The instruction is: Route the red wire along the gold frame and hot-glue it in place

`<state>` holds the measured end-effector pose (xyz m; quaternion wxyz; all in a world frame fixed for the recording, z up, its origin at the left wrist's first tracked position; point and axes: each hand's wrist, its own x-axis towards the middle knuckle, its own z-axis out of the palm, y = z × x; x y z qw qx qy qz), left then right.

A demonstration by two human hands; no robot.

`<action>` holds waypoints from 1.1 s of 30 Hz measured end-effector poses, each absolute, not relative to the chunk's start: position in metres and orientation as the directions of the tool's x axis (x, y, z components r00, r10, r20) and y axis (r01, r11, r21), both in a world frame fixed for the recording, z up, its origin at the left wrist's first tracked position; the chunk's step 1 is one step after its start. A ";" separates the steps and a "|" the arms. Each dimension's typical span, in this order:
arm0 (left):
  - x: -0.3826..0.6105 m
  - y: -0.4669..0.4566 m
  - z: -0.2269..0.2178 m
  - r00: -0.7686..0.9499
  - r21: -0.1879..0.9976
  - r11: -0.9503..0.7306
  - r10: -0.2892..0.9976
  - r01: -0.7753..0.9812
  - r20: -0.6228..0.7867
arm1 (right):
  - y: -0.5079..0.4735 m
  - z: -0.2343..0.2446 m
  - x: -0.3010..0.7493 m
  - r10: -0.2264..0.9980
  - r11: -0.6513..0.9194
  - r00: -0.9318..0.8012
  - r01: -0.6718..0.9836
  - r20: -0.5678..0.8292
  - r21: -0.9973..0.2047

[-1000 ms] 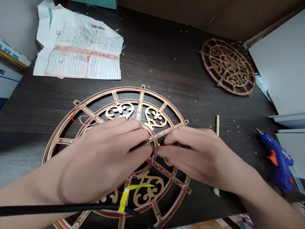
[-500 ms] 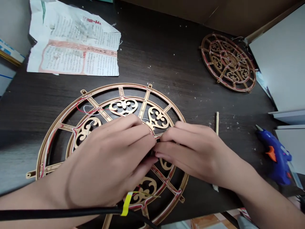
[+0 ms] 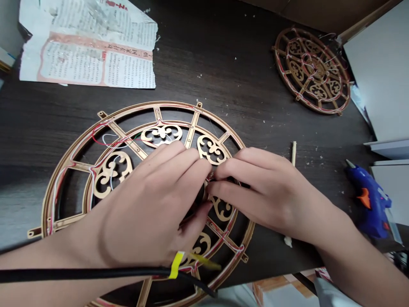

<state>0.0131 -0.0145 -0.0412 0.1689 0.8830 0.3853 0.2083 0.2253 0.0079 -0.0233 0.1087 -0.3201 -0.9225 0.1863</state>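
A large round gold openwork frame [image 3: 191, 136] with scrolled heart-shaped pieces lies on the dark table, and red and white wires [image 3: 108, 137] run along its channels. Over its middle, my left hand [image 3: 153, 204] is closed, fingers curled, the thumb a little below the index finger. My right hand [image 3: 265, 187] meets it from the right, its fingers pinched together at the frame's inner ring. What the fingertips of both hands hold is hidden between them; a bit of reddish wire shows there. Across my left wrist passes a black cable [image 3: 96, 274] with a yellow tag [image 3: 175, 265].
A second, similar round frame [image 3: 313, 70] lies at the far right. A blue glue gun [image 3: 369, 200] rests on the right, with a thin pale stick [image 3: 294, 153] nearer my right hand. A torn printed paper [image 3: 128, 68] lies at the back left. White boxes [image 3: 380, 76] stand along the right.
The view has shifted slightly, so the frame and paper sit higher and further left. My left thumb and index finger have parted a little; both hands stay at the frame's middle.
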 end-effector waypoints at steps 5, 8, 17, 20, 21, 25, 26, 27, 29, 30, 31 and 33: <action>0.014 -0.014 -0.042 0.606 0.462 -0.646 0.753 0.608 0.256 | 0.010 -0.025 0.225 0.628 0.730 -0.773 0.547 0.086 -0.411; 0.014 -0.015 -0.041 0.598 0.466 -0.636 0.761 0.615 0.250 | 0.010 -0.025 0.225 0.610 0.751 -0.783 0.522 0.124 -0.404; 0.020 -0.015 -0.041 0.556 0.503 -0.578 0.804 0.643 0.212 | 0.011 -0.026 0.227 0.721 0.648 -0.689 0.633 0.072 -0.424; 0.021 -0.014 -0.042 0.551 0.485 -0.582 0.804 0.653 0.223 | 0.012 -0.026 0.227 0.725 0.645 -0.684 0.631 0.084 -0.431; 0.021 -0.014 -0.042 0.547 0.482 -0.581 0.806 0.656 0.226 | 0.012 -0.026 0.227 0.724 0.646 -0.684 0.629 0.088 -0.433; 0.020 -0.015 -0.041 0.538 0.456 -0.583 0.808 0.673 0.239 | 0.013 -0.025 0.227 0.723 0.646 -0.687 0.636 0.071 -0.422; 0.020 -0.015 -0.041 0.538 0.438 -0.587 0.807 0.681 0.245 | 0.014 -0.025 0.227 0.718 0.652 -0.693 0.637 0.067 -0.411; 0.020 -0.016 -0.041 0.541 0.422 -0.591 0.804 0.687 0.246 | 0.014 -0.025 0.228 0.705 0.668 -0.706 0.630 0.066 -0.397; 0.020 -0.016 -0.041 0.548 0.405 -0.598 0.800 0.692 0.245 | 0.014 -0.025 0.229 0.660 0.717 -0.747 0.593 0.082 -0.367; 0.020 -0.017 -0.041 0.549 0.405 -0.598 0.800 0.691 0.244 | 0.014 -0.025 0.229 0.640 0.737 -0.763 0.575 0.091 -0.354; 0.020 -0.017 -0.041 0.550 0.409 -0.597 0.800 0.690 0.240 | 0.015 -0.026 0.230 0.628 0.749 -0.772 0.565 0.099 -0.347; 0.021 -0.017 -0.041 0.539 0.419 -0.590 0.805 0.690 0.247 | 0.015 -0.025 0.230 0.627 0.751 -0.772 0.562 0.105 -0.346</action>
